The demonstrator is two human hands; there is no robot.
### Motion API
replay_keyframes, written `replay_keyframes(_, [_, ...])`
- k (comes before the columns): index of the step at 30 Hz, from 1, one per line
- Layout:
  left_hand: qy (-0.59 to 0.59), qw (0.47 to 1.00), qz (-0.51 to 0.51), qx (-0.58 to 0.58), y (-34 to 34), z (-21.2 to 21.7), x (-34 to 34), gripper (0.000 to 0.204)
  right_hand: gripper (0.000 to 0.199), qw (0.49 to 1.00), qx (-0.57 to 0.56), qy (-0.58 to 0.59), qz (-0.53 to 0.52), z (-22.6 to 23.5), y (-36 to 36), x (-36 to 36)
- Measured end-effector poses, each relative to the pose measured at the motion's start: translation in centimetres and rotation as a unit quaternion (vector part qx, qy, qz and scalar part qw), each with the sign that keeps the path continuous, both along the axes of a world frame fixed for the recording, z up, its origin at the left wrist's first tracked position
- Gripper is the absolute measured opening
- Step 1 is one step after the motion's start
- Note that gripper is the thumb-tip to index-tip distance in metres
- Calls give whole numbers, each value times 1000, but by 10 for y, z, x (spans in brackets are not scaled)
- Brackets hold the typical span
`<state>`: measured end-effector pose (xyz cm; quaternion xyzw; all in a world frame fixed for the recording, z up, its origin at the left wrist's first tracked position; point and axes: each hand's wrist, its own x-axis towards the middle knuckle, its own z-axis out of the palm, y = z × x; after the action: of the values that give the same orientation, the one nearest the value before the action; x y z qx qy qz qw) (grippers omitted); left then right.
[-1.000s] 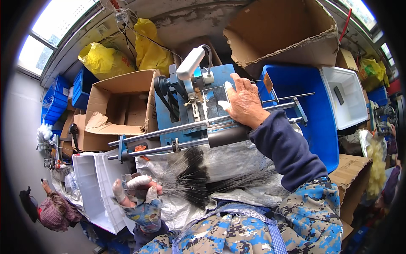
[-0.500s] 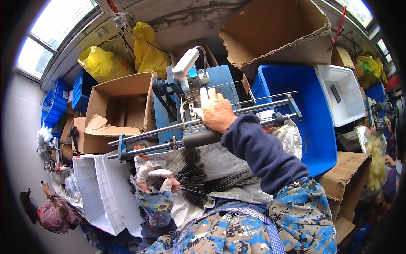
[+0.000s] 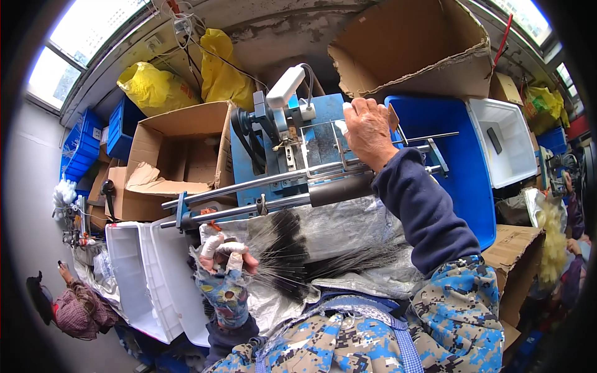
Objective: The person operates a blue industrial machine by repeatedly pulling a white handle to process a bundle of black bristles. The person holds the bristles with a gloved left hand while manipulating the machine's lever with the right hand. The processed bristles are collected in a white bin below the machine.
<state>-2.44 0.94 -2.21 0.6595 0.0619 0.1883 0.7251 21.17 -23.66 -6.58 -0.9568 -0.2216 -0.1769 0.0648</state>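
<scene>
Pale tape wraps several fingers of my left hand (image 3: 227,253), which is closed on a bundle of thin stems with black fluffy tufts (image 3: 287,248). The stems fan out to the right over a silvery sheet (image 3: 348,230). My right hand (image 3: 371,130) has its fingers curled over the sliding frame (image 3: 339,163) of a blue bench machine (image 3: 323,115); its fingertips are partly hidden. Beneath that wrist, a dark grey cylinder (image 3: 339,190) sits on the machine's metal rails (image 3: 249,208). Left of the frame is a small metal clamp-like part (image 3: 289,152).
Open cardboard boxes (image 3: 180,149) stand left of the machine, with white bins (image 3: 134,273) nearer me. On the right are a blue bin (image 3: 460,205) and a white tub (image 3: 507,143). Yellow bags (image 3: 152,90) lie behind. Other people (image 3: 81,304) work at both sides.
My right hand has moved right along the rails, and the sliding frame and grey cylinder with it. My left hand has stayed nearly in place, still holding the stems.
</scene>
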Motion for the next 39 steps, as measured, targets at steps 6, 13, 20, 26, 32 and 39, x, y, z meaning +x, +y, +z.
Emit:
replay_keyframes(6, [-31,999,18,24,-4,13,8,35,12,983,-157,93,12,15,-13,3])
replay_keyframes(13, [-99,993,45,50,16,15,6,32,39,948,72,192,243,73,-37,-129])
replay_keyframes(20, [-44,986,-125,99,-48,16,11,21,39,724,460,389,335,60,30,-155])
replay_keyframes(26, [84,734,-85,669,21,-76,36,42,15,965,194,91,152,37,11,-56])
replay_keyframes(32, [185,615,-198,741,1,-135,77,41,12,996,8,83,34,-4,40,4])
replay_keyframes(39, [66,673,-121,726,10,-100,49,54,13,997,-2,76,26,-13,44,3])
